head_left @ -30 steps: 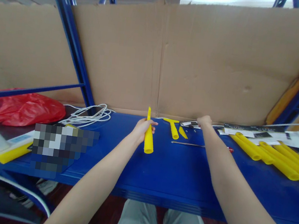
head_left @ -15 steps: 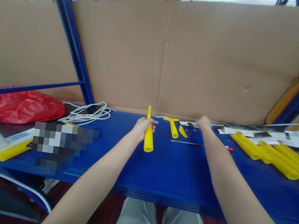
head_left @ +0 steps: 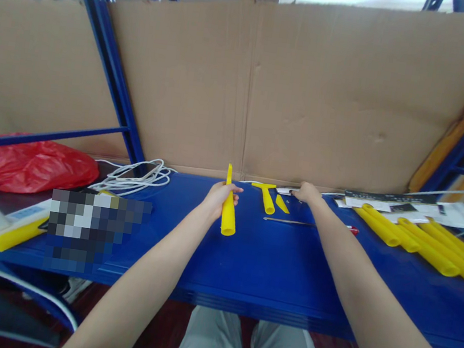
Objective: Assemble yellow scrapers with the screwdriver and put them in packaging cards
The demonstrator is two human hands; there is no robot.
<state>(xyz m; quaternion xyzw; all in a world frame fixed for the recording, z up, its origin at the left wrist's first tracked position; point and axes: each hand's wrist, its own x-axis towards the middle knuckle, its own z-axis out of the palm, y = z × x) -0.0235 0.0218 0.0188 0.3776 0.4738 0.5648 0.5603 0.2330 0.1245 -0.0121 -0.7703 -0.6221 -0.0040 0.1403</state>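
My left hand (head_left: 221, 196) is wrapped round a yellow hollow plastic handle (head_left: 228, 214), whose open round end points toward me and whose narrow end points up. At the back of the table, my right hand (head_left: 309, 193) reaches down with bent fingers beside a thin white strip and small dark bits. Whatever its fingertips pinch is too small to make out. Left of that hand lie a yellow T-shaped handle (head_left: 268, 201) and a flat pointed yellow piece (head_left: 282, 204). A long screwdriver (head_left: 288, 221) with a red end lies partly hidden beneath my right forearm.
Several yellow tubes (head_left: 429, 248) lie at the right, near printed packaging (head_left: 392, 203). On the left are a coiled white cable (head_left: 140, 177), a red plastic bag (head_left: 39, 164) and a blurred-out patch. A cardboard sheet (head_left: 333, 96) stands behind the blue table (head_left: 244, 268).
My right hand has moved slightly left, toward the small bits by the white strip. My left hand keeps hold of the yellow handle in about the same place.
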